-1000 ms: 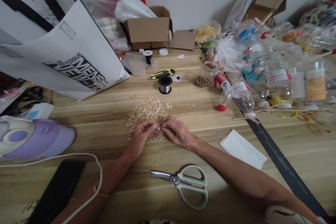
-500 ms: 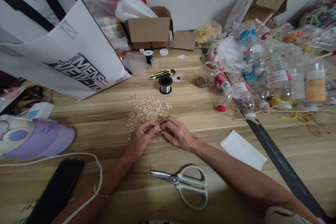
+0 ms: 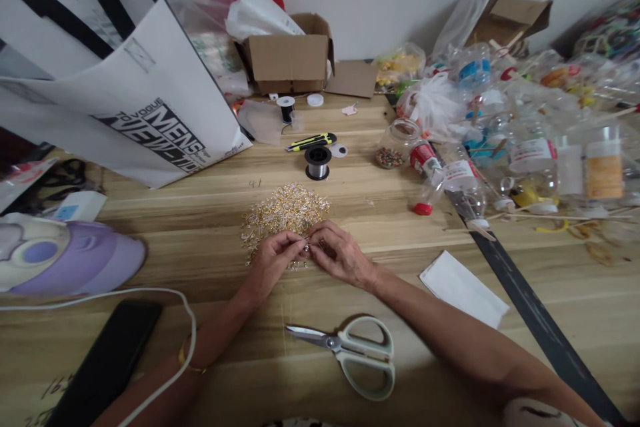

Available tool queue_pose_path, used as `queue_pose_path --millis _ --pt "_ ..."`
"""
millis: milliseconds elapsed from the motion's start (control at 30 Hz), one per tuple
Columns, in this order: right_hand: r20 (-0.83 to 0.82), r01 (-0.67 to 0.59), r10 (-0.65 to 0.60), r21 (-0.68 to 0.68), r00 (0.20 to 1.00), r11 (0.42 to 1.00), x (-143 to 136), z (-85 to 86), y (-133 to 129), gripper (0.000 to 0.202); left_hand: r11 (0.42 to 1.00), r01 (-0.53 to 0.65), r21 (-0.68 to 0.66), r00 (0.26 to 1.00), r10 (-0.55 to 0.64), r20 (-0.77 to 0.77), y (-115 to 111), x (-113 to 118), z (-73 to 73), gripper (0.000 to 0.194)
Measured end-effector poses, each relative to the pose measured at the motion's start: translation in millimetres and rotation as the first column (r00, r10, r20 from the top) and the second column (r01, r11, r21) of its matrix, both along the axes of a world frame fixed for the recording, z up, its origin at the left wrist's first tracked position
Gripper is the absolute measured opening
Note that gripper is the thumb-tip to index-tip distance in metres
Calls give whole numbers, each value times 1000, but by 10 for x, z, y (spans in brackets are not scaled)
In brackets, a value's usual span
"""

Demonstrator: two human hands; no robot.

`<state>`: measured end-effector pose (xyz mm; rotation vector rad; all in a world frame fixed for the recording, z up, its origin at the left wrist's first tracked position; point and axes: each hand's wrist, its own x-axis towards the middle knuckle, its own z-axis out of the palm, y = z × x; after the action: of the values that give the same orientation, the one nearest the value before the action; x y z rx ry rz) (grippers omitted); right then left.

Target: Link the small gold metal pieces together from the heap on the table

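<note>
Left hand (image 3: 273,259) and right hand (image 3: 343,255) both pinched a tiny silvery piece (image 3: 307,247), at that border of the glittering heap (image 3: 285,208) facing the worktop's (image 3: 195,220) near edge. Risk noted: should either pinch slacken, the piece, being so small, could have dropped among lookalikes and been lost.

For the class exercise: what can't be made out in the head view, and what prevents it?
- Head view: exact shape of the small piece in the left hand; too small, partly covered.
- Head view: whether the right hand grips it too; its own fingers block the contact.
- Head view: inside of the white bag; hidden by its front panel.
- Head view: left end of the purple object; cut off by the picture's edge.
</note>
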<state>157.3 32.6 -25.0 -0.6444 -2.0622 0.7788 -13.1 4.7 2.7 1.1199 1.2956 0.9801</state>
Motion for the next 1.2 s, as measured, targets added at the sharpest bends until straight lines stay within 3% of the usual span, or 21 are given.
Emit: queue_pose_path --millis 600,1200 --pt "-37 -55 51 -128 998 990 7 58 22 11 1000 12 8 999 -13 53 15 -58 -95 15" --pt "-35 -39 35 -119 999 992 13 72 27 9 1000 13 0 989 -13 144 39 -71 -132 13"
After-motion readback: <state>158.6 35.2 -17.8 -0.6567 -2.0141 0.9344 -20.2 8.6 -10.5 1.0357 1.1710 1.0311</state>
